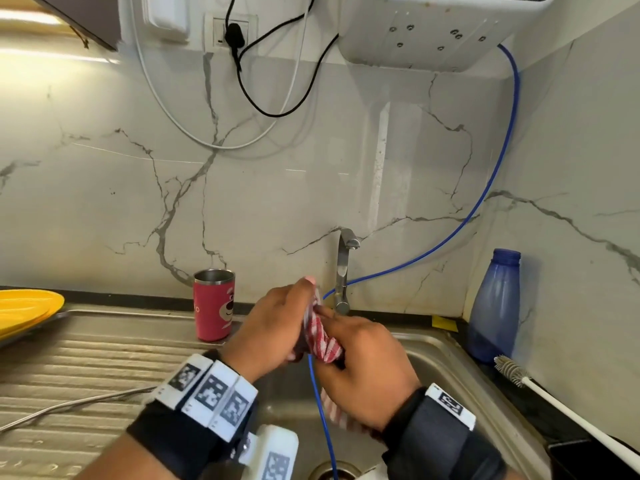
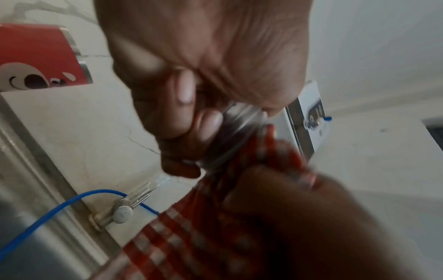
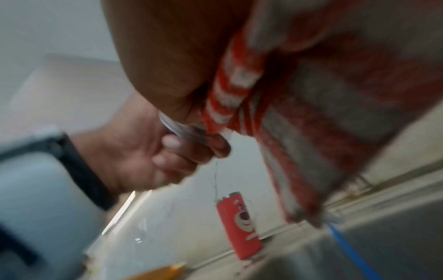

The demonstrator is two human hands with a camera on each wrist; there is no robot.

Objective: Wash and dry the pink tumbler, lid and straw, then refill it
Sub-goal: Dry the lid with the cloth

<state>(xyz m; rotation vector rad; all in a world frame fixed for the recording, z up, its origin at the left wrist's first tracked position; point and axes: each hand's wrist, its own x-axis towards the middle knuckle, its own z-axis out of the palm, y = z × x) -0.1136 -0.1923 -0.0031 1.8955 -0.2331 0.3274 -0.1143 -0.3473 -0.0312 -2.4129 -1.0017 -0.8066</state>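
The pink tumbler [image 1: 214, 306] with a bear face stands upright and uncovered on the steel drainboard by the wall, left of both hands; it also shows in the wrist views [image 2: 36, 56] [image 3: 239, 225]. Over the sink, my left hand [image 1: 277, 323] grips the clear lid [image 2: 237, 121], its fingers curled round the rim [image 3: 177, 128]. My right hand [image 1: 363, 368] holds a red-and-white checked cloth [image 1: 320, 337] bunched against the lid. The cloth hides most of the lid. A metal straw [image 1: 76, 405] lies on the drainboard at the left.
A steel tap [image 1: 343, 271] stands behind the hands, and a blue hose [image 1: 485, 188] runs down into the sink [image 1: 450, 368]. A blue bottle [image 1: 495, 306] and a bottle brush [image 1: 554, 396] are at the right. Yellow plates [image 1: 24, 310] sit far left.
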